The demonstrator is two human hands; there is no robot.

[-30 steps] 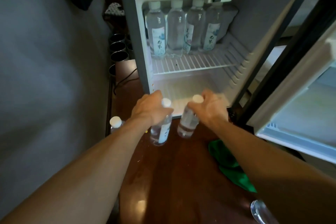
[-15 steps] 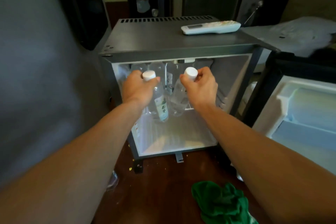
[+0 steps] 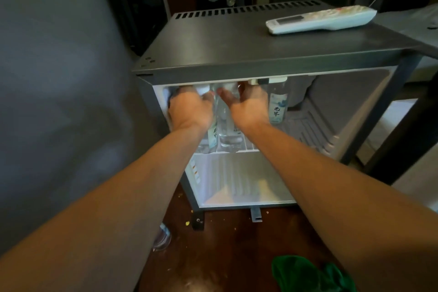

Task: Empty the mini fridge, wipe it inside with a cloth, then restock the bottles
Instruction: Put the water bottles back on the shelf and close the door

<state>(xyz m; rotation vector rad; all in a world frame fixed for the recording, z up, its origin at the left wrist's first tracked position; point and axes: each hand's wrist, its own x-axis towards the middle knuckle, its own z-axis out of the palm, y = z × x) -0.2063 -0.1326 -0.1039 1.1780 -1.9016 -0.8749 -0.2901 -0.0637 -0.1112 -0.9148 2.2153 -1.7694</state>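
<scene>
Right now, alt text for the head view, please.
Both hands are inside the open grey mini fridge at its upper wire shelf of clear plastic water bottles; the left hand grips a bottle, the right hand's grasp is hidden. A white remote control lies on top; a green cloth lies below.

Forearms: extended from lower corners to frame centre. Left hand (image 3: 189,109) grips labelled bottle (image 3: 212,136); right hand (image 3: 248,108), alongside, grips clear bottle (image 3: 228,125)

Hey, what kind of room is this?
Probably a hotel or guest room: a mini fridge stocked with identical water bottles, and a white remote lying on top of it.
</scene>
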